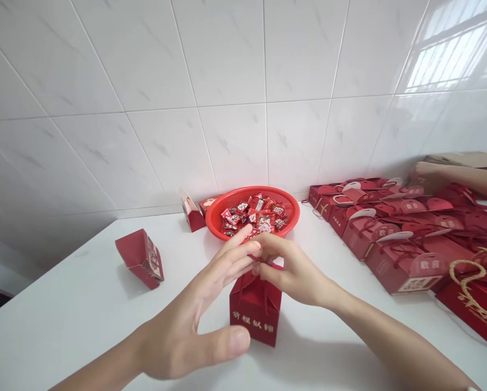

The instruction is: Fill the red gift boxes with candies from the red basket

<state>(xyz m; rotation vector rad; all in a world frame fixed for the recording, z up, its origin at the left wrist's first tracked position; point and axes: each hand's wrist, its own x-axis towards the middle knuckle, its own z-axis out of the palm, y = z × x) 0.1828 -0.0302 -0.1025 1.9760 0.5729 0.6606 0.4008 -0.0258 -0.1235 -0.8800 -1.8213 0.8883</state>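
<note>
A small red gift box (254, 317) with gold characters stands upright on the white table in front of me. Bent over its top, my right hand (296, 271) has its fingers closed together at the box's folded flaps, where a red cord runs up. What exactly the fingertips pinch is partly hidden. My left hand (190, 315) is open to the left of the box, thumb apart and fingers stretched toward the right hand. Just behind the hands, a red plastic basket (295, 214) holds many wrapped candies (263, 220).
An open-topped red box (139, 258) rests tilted at left. Another small box (192, 213) stands against the tiled wall (231, 136). Rows of red gift boxes (394, 266) with cord handles fill the right side. Another person's hand (426, 172) reaches in behind them, near brown cardboard (467, 158).
</note>
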